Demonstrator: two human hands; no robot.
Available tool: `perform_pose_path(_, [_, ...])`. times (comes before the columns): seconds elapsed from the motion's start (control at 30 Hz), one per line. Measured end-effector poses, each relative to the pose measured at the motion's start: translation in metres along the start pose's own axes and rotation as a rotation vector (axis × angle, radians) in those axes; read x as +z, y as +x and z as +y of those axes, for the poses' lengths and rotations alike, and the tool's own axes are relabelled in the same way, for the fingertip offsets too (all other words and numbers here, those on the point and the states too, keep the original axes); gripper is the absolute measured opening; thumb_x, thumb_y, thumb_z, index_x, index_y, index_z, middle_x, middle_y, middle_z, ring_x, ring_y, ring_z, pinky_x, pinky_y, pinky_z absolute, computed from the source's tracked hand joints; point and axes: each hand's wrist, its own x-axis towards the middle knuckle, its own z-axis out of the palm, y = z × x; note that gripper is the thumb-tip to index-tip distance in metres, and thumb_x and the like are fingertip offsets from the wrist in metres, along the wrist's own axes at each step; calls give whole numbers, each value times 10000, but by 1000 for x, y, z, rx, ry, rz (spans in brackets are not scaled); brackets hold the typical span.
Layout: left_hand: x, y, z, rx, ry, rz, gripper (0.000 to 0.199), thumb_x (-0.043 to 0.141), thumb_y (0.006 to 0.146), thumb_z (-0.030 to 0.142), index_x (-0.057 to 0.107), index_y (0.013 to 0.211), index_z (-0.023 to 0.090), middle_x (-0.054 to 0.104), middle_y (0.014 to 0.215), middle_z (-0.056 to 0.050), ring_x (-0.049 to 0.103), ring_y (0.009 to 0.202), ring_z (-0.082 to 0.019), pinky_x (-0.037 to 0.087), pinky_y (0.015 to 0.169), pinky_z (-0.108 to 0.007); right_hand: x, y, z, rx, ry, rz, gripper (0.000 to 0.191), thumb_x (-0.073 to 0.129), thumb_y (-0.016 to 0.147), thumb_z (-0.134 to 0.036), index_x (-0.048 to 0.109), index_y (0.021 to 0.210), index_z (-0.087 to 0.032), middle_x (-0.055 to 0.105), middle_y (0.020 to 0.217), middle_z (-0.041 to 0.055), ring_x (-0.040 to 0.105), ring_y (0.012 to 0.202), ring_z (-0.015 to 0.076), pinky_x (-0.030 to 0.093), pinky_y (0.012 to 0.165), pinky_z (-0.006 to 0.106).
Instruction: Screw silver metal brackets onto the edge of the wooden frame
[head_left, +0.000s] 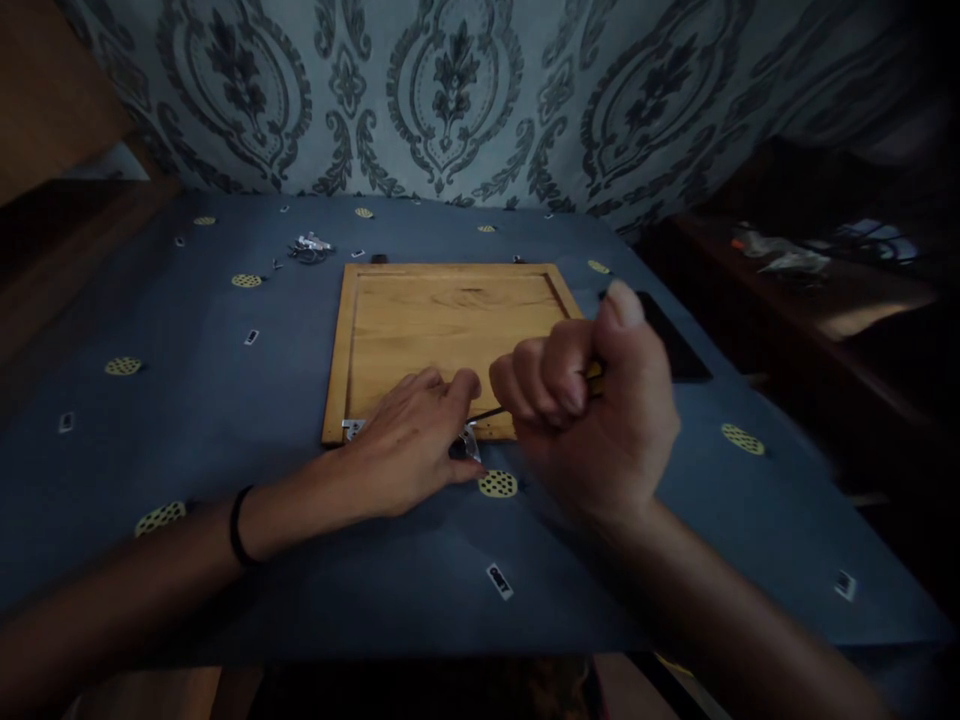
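A framed wooden panel [450,320] lies flat on the blue-grey covered table. At its near edge, my left hand [409,440] has fingers bent over the frame, and its thumb and fingers pinch a shiny metal hinge [470,440], partly hidden. A second metal hinge [352,430] shows at the panel's near left corner, beside my left wrist. My right hand [592,410] is wrapped round a screwdriver [491,413], thumb up. Its thin shaft points left to the hinge under my left fingers; a bit of yellow handle shows, and the tip is hidden.
Behind the panel at left is a small pile of metal parts [310,247]. A dark flat object [667,335] lies right of the panel. Farther right, a brown wooden surface [847,270] holds clear plastic and cables. Patterned fabric [457,90] rises behind the table.
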Motion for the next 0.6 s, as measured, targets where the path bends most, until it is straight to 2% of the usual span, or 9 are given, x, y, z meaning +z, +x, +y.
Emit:
perform_pose_path(0.07, [0,-1,0,-5,-6,1,468,801,778,352,477,1078,198,598,940,-49,563,946,-260,481,821,-373,1,2,-5,-26,12,0,651,659,887,-370,270,400,-181,170,357,-60,174,316,54,144,339,226])
perform_pose_path(0.17, [-1,-1,1,-12,-4,-8,495,804,780,349,482,1121,190,604,988,-64,563,966,-260,474,819,-365,-1,6,-9,1,-56,19,659,712,846,-435,279,412,-192,178,363,-63,174,322,68,157,342,236])
perform_pose_path(0.3, [-2,-1,2,-24,22,-29,443,788,789,328,492,1085,186,609,952,-67,560,941,-260,465,801,-365,-8,6,0,30,-96,6,688,615,900,-572,291,411,-211,188,371,-64,163,331,73,211,346,253])
perform_pose_path(0.43, [-1,0,2,-9,23,-19,429,801,777,315,485,1038,187,617,931,-63,554,934,-257,463,820,-372,-12,4,9,49,-88,20,676,574,936,-565,306,419,-220,191,383,-71,178,337,75,250,360,254])
perform_pose_path(0.6, [-1,1,4,-6,35,-33,434,804,780,322,472,1027,189,615,908,-53,553,931,-257,465,834,-376,-13,6,12,64,-50,4,703,608,893,-625,309,404,-217,198,373,-75,172,333,61,222,353,249])
